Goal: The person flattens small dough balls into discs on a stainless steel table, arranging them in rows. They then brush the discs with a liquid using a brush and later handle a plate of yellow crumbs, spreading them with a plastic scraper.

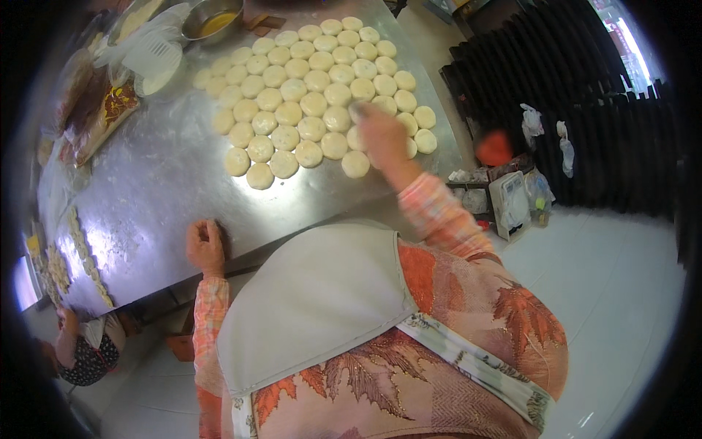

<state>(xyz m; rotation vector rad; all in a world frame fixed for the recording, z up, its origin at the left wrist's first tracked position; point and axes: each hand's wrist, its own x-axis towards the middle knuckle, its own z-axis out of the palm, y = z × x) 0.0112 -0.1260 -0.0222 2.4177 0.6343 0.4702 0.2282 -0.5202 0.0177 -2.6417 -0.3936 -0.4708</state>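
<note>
Many flat, round, pale dough pieces [296,68] lie close together in rows on the steel tabletop [159,181]; some have a glossy surface. My right hand [382,134], blurred, is over the right part of these rows and covers some rounds. Its fingers are closed around a small dark object [356,111], too blurred to name. At the near edge of the table my left hand [205,246] rests loosely curled, with nothing seen in it. At the far side stands a metal bowl [213,22] holding yellow liquid [217,23].
A white plastic basket [156,59], plastic bags [77,93] and a printed package [118,104] crowd the left far side. Dough strips [83,249] lie at the left end, near another person's arm [68,332]. Dark stacked racks or trays [548,55] stand right.
</note>
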